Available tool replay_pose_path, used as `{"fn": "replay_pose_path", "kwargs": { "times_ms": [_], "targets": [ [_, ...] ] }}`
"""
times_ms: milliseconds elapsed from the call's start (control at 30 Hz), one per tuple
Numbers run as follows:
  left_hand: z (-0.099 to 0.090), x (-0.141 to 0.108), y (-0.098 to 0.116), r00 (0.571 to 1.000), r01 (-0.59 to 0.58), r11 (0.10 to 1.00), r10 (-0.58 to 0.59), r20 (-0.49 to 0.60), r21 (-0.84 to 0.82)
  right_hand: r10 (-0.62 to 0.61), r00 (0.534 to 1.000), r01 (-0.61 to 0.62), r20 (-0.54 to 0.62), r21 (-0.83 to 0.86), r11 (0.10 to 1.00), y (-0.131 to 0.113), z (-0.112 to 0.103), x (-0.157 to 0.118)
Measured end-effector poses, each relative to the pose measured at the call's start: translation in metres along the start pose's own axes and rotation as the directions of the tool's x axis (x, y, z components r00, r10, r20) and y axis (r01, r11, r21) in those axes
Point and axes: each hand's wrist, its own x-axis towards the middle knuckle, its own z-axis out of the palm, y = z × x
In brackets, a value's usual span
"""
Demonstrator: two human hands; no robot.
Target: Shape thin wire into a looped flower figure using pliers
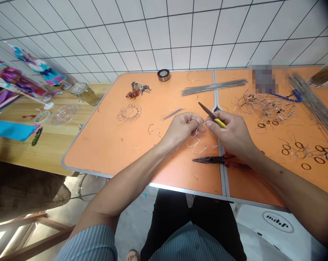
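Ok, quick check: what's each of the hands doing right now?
Left hand: closed, pinching a thin wire.
Right hand: closed, holding yellow-handled pliers.

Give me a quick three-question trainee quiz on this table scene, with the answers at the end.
1. What is the right hand holding?
2. True or false: a wire flower lies on the orange table, to the left of the left hand.
3. What color is the grip of the pliers lying on the table under the hands?
A. Yellow
B. Red
C. Blue

Key:
1. Yellow-gripped pliers
2. True
3. B
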Motion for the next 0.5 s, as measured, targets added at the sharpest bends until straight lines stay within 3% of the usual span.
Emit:
{"fn": "replay_pose_path", "kwargs": {
  "times_ms": [500],
  "targets": [
    [-0.0003,-0.0005,0.0043,0.994,0.106,0.993,-0.108,-0.033,-0.056,-0.009,1.000,0.009,0.013,0.014,1.000,0.0017,0.0018,0.0000]
  ]
}}
